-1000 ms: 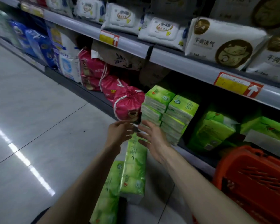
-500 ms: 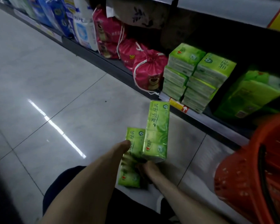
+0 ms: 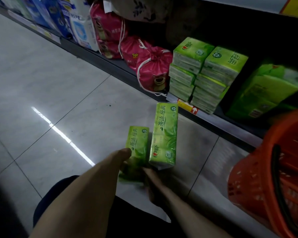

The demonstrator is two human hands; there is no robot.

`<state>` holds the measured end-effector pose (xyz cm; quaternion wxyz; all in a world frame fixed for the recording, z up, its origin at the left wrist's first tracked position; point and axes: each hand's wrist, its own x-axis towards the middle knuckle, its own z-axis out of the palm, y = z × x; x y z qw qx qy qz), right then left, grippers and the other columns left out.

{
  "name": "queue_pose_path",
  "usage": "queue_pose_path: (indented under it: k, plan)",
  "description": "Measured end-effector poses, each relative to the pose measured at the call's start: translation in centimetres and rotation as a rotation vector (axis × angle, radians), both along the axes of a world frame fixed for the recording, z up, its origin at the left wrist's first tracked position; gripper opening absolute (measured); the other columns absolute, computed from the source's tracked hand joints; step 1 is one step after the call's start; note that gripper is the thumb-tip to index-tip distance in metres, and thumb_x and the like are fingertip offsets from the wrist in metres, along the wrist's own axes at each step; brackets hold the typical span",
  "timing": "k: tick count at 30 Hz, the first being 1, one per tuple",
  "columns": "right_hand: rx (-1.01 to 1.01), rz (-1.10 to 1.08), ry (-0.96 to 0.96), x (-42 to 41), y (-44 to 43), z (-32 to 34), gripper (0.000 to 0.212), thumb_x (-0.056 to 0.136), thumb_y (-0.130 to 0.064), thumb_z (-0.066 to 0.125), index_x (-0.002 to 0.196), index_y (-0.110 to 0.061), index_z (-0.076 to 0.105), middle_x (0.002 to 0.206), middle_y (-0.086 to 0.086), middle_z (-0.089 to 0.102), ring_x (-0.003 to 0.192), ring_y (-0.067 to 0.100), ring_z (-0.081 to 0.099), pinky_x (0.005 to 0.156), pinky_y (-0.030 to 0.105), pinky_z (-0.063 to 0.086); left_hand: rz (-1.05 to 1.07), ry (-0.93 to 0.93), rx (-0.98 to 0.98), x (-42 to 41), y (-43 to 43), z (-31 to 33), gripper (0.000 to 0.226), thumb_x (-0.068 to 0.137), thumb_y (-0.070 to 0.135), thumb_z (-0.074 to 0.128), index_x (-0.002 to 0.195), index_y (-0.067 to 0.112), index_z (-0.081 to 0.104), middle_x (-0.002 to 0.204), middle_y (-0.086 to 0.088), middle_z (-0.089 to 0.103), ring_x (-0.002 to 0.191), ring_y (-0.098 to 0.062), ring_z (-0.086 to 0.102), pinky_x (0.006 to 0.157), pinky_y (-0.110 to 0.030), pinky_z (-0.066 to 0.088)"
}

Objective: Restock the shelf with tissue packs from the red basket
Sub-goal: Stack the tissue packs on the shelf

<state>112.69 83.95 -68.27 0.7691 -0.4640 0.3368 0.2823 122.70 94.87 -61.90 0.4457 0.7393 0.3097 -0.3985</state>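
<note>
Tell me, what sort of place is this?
Most likely a shop aisle: stacked green tissue packs on a low shelf, a yellow price tag on its edge, and a red shopping basket nearby.

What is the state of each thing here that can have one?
left tissue pack, gripped by the left hand, not yet shelved.
right tissue pack, upright, above the right hand; grip blurred.
stacked green packs, two piles side by side on the shelf.
pink drawstring bag, drawn shut.
red basket, contents not visible.

Basket right of tissue packs
</note>
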Motion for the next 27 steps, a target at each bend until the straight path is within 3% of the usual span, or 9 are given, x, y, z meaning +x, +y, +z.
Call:
queue_pose_path:
  k: [2, 4, 9, 13, 16, 18, 22, 25, 27]
  plan:
    - [-0.004, -0.049, -0.021, 1.5, -0.4, 1.2, 0.047, 0.079, -0.038, 0.075, 0.115, -0.008, 0.076, 0.116, 0.012, 0.079, 0.105, 0.027, 0.075, 0.089, 0.035, 0.061, -0.021, 0.055, 0.037, 0.6, -0.7, 0.3, 0.025, 0.104, 0.015, 0.047, 0.113, -0.003, 0.063, 0.071, -0.01, 0.057, 0.058, -0.021, 0.052, 0.055, -0.028, 0.052]
    - [0.012, -0.056, -0.019, 2.5, -0.7, 2.7, 0.033, 0.088, -0.031, 0.074, 0.11, -0.007, 0.077, 0.102, 0.007, 0.081, 0.087, 0.019, 0.074, 0.07, 0.025, 0.054, 0.027, 0.068, 0.024, 1.0, -1.0, 0.7, 0.018, 0.102, 0.015, 0.049, 0.1, 0.001, 0.061, 0.076, -0.015, 0.065, 0.068, -0.027, 0.057, 0.048, -0.029, 0.051]
    - [0.06, -0.051, 0.01, 3.2, 0.1, 5.1, 0.043, 0.089, -0.047, 0.073, 0.129, -0.03, 0.069, 0.127, -0.008, 0.072, 0.114, 0.011, 0.061, 0.087, 0.036, 0.041, 0.211, -0.091, -0.005, 3.4, 1.3, -2.5, 0.064, 0.06, 0.031, 0.07, 0.115, -0.003, 0.069, 0.1, -0.022, 0.074, 0.083, -0.037, 0.073, 0.077, -0.051, 0.063]
    - [0.025, -0.081, -0.12, 5.0, -1.0, 7.9, 0.039, 0.098, -0.043, 0.065, 0.133, -0.028, 0.07, 0.124, -0.003, 0.072, 0.114, 0.014, 0.061, 0.09, 0.035, 0.048, 0.201, -0.196, -0.073, 3.5, -1.5, 4.1, 0.017, 0.1, 0.016, 0.05, 0.115, 0.01, 0.055, 0.084, -0.009, 0.058, 0.081, -0.028, 0.061, 0.07, -0.037, 0.051]
    - [-0.075, -0.051, -0.207, 6.5, -3.7, 9.8, 0.019, 0.105, -0.035, 0.058, 0.116, -0.025, 0.071, 0.105, 0.0, 0.07, 0.101, 0.017, 0.062, 0.088, 0.034, 0.047, 0.239, -0.214, -0.057, 5.3, -2.6, 4.4, 0.032, 0.09, 0.019, 0.059, 0.115, 0.0, 0.061, 0.103, -0.019, 0.066, 0.104, -0.034, 0.066, 0.089, -0.046, 0.056]
    - [-0.186, -0.028, -0.275, 7.5, -5.5, 11.0, 0.013, 0.103, -0.033, 0.06, 0.114, -0.029, 0.068, 0.113, 0.001, 0.069, 0.108, 0.02, 0.062, 0.097, 0.037, 0.049, 0.33, -0.223, -0.055, 7.5, -2.9, 2.0, 0.06, 0.074, 0.027, 0.06, 0.129, 0.004, 0.061, 0.121, -0.019, 0.065, 0.107, -0.041, 0.067, 0.081, -0.051, 0.059]
    - [-0.373, -0.021, -0.414, 9.6, -7.9, 14.1, 0.041, 0.097, -0.03, 0.069, 0.137, -0.031, 0.062, 0.129, 0.003, 0.069, 0.118, 0.024, 0.066, 0.109, 0.046, 0.052, 0.652, -0.381, -0.209, 4.9, -7.8, 8.9, 0.064, 0.099, 0.019, 0.053, 0.154, 0.002, 0.027, 0.143, -0.02, 0.051, 0.129, -0.039, 0.056, 0.09, -0.043, 0.05]
    - [-0.42, -0.069, -0.475, 11.0, -9.0, 16.6, 0.039, 0.08, -0.036, 0.077, 0.119, -0.032, 0.072, 0.12, 0.004, 0.075, 0.11, 0.025, 0.072, 0.104, 0.05, 0.057, 0.84, -0.467, -0.252, 3.5, -9.8, 11.1, 0.044, 0.103, 0.028, 0.048, 0.133, 0.008, 0.023, 0.139, -0.021, 0.048, 0.122, -0.039, 0.056, 0.102, -0.045, 0.049]
    - [-0.453, -0.104, -0.527, 11.2, -9.8, 18.0, 0.034, 0.08, -0.032, 0.08, 0.113, -0.033, 0.074, 0.117, 0.001, 0.076, 0.108, 0.024, 0.073, 0.102, 0.051, 0.059, 0.785, -0.596, -0.301, 3.1, -10.9, 11.8, 0.034, 0.103, 0.033, 0.05, 0.116, 0.014, 0.025, 0.13, -0.021, 0.053, 0.108, -0.036, 0.061, 0.095, -0.048, 0.053]
